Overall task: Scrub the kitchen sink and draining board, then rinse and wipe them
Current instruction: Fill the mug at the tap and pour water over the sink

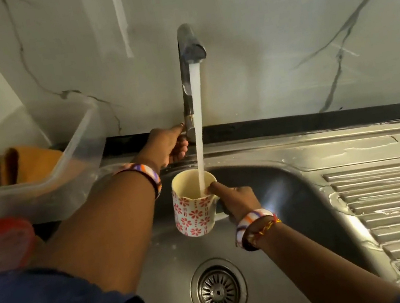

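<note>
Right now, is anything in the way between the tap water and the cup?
Nothing visible. The water stream falls straight from the tap into the open mug, which the right hand holds by its handle. The left hand sits off to the side, at the tap's base.

You have a steel sink (276, 257) with wet draining board (399, 211); left, a clear tub (68, 156) sits on the counter.

Dim, warm indoor light. Bright glare streak on sink basin wall (276, 191); wet sheen on draining board (397, 211). Soft overall focus, blurred plastic container (38, 161), wide-angle bending at edges.
</note>
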Tool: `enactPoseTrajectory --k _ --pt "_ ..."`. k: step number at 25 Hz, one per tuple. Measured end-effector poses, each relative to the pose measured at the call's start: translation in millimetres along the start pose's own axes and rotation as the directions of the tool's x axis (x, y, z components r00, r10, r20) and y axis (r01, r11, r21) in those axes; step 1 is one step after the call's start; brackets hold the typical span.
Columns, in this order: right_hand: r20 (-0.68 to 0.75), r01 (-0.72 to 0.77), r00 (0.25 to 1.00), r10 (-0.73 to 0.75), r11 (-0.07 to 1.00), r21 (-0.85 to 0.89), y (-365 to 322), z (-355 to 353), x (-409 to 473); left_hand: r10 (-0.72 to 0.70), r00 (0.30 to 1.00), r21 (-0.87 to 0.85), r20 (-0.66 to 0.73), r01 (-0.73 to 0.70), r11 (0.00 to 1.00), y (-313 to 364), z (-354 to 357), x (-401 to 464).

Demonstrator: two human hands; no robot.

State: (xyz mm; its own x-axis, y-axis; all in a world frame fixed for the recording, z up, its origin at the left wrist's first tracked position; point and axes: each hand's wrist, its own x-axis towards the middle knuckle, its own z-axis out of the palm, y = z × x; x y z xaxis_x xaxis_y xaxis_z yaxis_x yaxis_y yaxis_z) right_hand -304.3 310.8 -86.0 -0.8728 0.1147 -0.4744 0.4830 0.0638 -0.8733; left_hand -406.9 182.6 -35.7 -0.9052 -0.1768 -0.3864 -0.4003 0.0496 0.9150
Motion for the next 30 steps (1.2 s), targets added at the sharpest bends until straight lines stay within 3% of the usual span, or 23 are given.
enactPoseTrajectory --k 3,6,14,30 --pt "-0.034 0.034 0.999 -0.036 0.998 -0.051 9 0 6 0.1 0.989 0.155 -0.108 -0.082 0.984 -3 9 0" --pt "-0.035 0.056 0.998 -0.061 0.989 -0.137 14 0 10 0.148 0.981 0.26 -0.128 -0.111 0.959 -4 9 -2" --pt "-0.066 0.071 0.995 -0.077 0.993 -0.095 13 -6 9 0.118 0.986 0.363 -0.118 -0.068 0.929 0 6 -4" --pt "-0.043 0.078 0.996 -0.081 0.995 -0.068 9 0 -1 0.201 0.975 0.472 -0.098 -0.132 0.871 -1 3 3"
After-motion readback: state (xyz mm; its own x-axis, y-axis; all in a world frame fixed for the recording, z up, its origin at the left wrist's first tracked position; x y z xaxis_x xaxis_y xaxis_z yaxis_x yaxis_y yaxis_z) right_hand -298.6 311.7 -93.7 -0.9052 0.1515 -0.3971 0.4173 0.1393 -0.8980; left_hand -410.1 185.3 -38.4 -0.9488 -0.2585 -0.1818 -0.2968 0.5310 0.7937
